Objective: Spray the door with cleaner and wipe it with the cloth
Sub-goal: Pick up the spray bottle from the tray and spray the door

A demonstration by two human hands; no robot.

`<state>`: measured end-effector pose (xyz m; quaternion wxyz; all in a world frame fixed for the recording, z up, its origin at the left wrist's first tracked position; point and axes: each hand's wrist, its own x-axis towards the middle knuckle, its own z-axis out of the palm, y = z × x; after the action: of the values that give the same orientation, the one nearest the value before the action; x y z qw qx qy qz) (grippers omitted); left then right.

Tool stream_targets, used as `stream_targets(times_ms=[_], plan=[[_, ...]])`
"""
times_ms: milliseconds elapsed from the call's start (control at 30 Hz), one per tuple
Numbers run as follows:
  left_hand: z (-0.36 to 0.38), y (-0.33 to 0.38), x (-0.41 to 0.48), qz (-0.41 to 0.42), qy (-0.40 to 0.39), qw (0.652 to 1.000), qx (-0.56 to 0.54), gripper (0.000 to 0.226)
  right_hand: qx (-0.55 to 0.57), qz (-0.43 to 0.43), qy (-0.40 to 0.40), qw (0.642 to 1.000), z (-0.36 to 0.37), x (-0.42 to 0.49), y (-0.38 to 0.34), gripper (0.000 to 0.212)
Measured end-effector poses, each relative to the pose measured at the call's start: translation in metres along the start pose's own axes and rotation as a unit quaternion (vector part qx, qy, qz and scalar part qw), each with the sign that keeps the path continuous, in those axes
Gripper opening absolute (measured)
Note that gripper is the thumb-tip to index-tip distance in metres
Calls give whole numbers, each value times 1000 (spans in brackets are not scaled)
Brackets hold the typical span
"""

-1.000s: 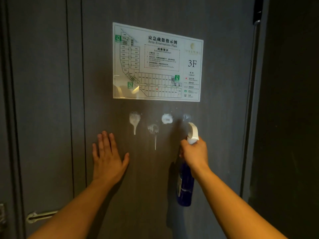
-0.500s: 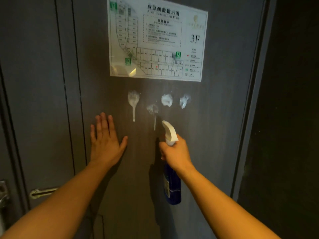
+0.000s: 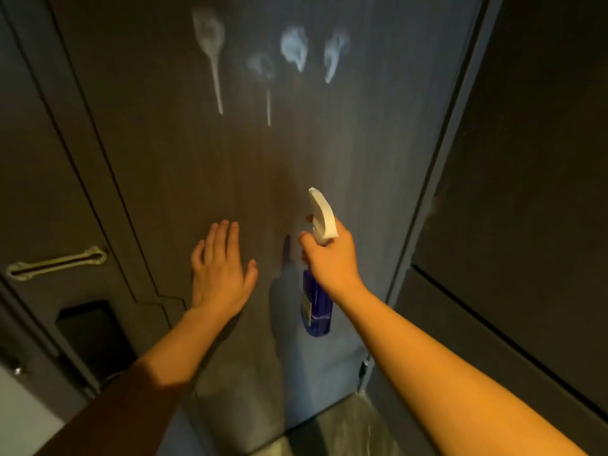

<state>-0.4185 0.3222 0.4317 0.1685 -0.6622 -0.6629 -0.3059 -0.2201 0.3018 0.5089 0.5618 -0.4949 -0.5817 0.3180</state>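
Note:
The dark grey door (image 3: 204, 153) fills the view. Several white foam blotches (image 3: 292, 47) cling to its upper part, two of them running down in thin streaks. My right hand (image 3: 329, 258) grips a spray bottle (image 3: 316, 307) with a blue body and a white trigger head, whose nozzle points up at the door's lower middle. My left hand (image 3: 218, 274) lies flat on the door with fingers spread, just left of the bottle. No cloth is in view.
A metal door handle (image 3: 57, 263) sits at the left, with a dark rectangular plate (image 3: 92, 327) below it. The door frame (image 3: 437, 166) runs down the right, beside a dark wall panel (image 3: 526, 159). Stone floor (image 3: 342, 432) shows at the bottom.
The view has tilted down, so the evacuation plan has left the frame. Both hands have moved lower on the door, the bottle now well beneath the foam blotches.

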Motion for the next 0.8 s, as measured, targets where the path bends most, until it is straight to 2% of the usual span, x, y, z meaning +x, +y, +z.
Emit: stream_targets(times_ms=[100, 200, 300, 400, 533, 667, 800], plan=[[26, 22, -45, 10, -59, 998, -30, 72, -20, 24, 19, 999, -23, -30, 29, 18], [45, 48, -89, 28, -121, 991, -54, 66, -41, 60, 37, 997, -52, -63, 55, 32], [64, 79, -135, 51, -192, 978, -61, 63, -56, 96, 64, 992, -87, -99, 86, 25], [77, 114, -184, 69, -262, 960, -74, 59, -71, 144, 89, 983, -126, -138, 114, 23], [89, 165, -259, 96, -325, 939, -57, 37, -80, 200, 130, 968, -183, -193, 149, 16], [95, 216, -321, 139, -400, 903, -75, 39, -74, 260, 169, 948, -240, -250, 183, 16], [101, 267, -379, 160, -435, 879, -114, 39, -92, 298, 190, 931, -293, -299, 221, 17]])
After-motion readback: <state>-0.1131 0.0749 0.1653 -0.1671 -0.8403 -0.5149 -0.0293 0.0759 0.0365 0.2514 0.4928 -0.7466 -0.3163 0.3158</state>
